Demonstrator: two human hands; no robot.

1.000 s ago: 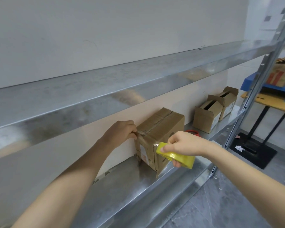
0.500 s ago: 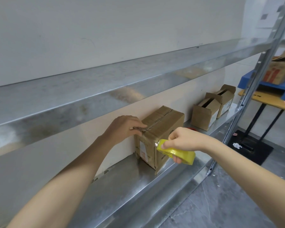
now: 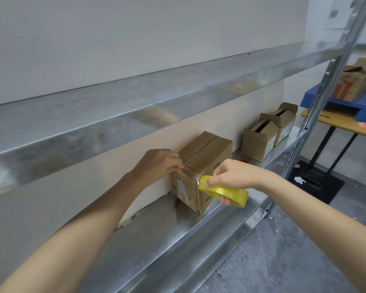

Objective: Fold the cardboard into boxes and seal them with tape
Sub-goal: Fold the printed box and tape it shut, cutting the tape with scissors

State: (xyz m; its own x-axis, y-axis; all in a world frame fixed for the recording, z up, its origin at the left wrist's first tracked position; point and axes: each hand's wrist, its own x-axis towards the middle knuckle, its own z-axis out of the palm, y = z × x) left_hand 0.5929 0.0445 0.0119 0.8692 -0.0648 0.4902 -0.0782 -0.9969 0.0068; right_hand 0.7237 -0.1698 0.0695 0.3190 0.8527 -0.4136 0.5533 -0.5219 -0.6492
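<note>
Right grip (image 3: 230, 176) curls round the yellow tape roll (image 3: 226, 194), which touches the near corner of the box (image 3: 205, 157). Left grip (image 3: 159, 163) pinches the box's top left edge, on the tape strip. A hard tug on the roll could wrinkle the tape or peel it off. If that hand lets go, the box could slide off the shelf (image 3: 156, 240). Two open boxes (image 3: 260, 142) stand far right.
</note>
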